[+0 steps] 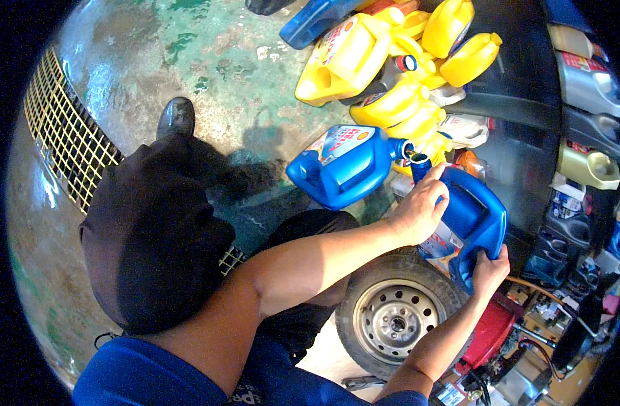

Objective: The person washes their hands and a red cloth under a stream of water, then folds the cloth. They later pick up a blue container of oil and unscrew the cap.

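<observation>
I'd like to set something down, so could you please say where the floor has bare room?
The widest patch is floor beyond the shoe, between the grate and the yellow jugs. More lies left of the trousers. Rightward is crowded: the left hand and right hand hold a blue jug near the wheel, and containers line the edge.

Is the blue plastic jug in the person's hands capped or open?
Open: the held blue plastic jug shows a dark, uncapped mouth.

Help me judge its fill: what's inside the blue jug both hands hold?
The jug shows only a dark opening at its mouth. Its opaque walls hide any contents; no liquid level can be made out.
</observation>
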The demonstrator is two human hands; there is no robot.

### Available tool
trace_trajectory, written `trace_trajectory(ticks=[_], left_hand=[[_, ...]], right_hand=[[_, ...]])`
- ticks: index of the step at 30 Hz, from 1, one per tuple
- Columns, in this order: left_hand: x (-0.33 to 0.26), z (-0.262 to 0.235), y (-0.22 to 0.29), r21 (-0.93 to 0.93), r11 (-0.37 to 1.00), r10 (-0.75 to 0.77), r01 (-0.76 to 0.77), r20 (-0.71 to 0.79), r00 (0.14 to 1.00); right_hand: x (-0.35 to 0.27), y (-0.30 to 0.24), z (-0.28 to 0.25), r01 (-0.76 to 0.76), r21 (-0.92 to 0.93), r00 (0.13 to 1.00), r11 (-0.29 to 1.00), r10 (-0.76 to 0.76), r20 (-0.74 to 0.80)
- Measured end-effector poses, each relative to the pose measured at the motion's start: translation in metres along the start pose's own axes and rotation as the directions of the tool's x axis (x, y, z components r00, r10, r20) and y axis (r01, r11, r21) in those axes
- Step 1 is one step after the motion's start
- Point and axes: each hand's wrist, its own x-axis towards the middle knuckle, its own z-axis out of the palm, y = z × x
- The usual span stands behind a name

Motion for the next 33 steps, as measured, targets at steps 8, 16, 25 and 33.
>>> trace_trajectory(ticks=[8,16,25,33], left_hand=[[0.001,-0.003,-0.001,0.027,1.0,-0.005,0.005,-0.002,1.0],[0.001,-0.005,0.0,0.035,0.999,-0.022,0.022,-0.003,1.0],[0.002,-0.005,-0.001,0.021,1.0,-0.014,0.014,-0.009,1.0],[0.002,-0.006,-0.001,0.021,1.0,-0.014,0.014,-0.009,1.0]], right_hand=[[0.0,-0.004,-0.001,0.014,0.041,1.0,0.999,-0.014,0.012],[0.001,-0.002,0.0,0.03,-0.016,0.999,0.999,-0.03,0.016],[0.001,-0.003,0.001,0.014,0.014,1.0,1.0,-0.014,0.014],[0.002,-0.012,-0.001,-0.001,-0.013,1.0,1.0,0.001,0.017]])
